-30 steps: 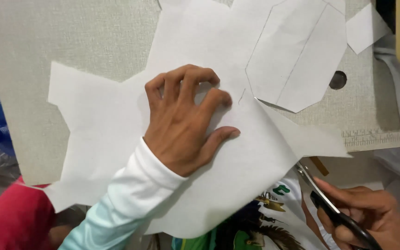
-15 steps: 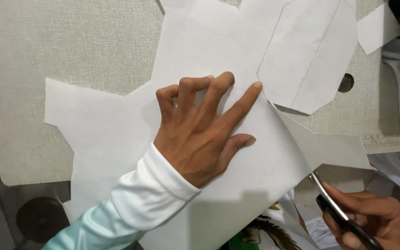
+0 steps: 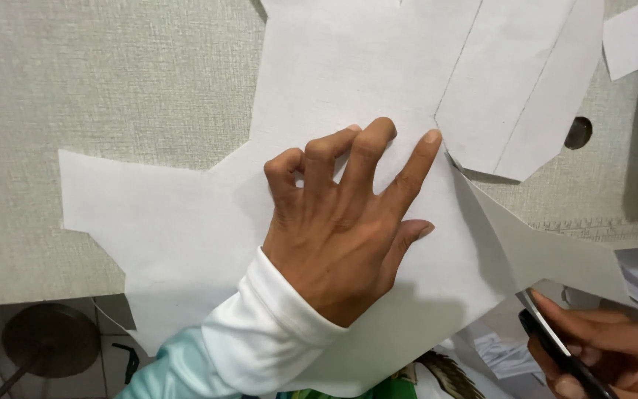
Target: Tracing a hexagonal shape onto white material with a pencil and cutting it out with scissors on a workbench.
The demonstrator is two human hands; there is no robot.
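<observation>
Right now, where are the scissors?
In the head view, the scissors are at the bottom right, held in the right hand, just below the edge of the white paper.

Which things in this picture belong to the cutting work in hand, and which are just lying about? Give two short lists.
In use:
left hand, pressed flat on the paper
large white paper sheet, partly cut, pencil lines drawn on it
right hand
scissors, held at the sheet's edge
grey table top under the sheet

Lying about:
small paper offcut
round stool on the floor
paper scraps below

Left hand on paper sheet on table; scissors lower right.
</observation>
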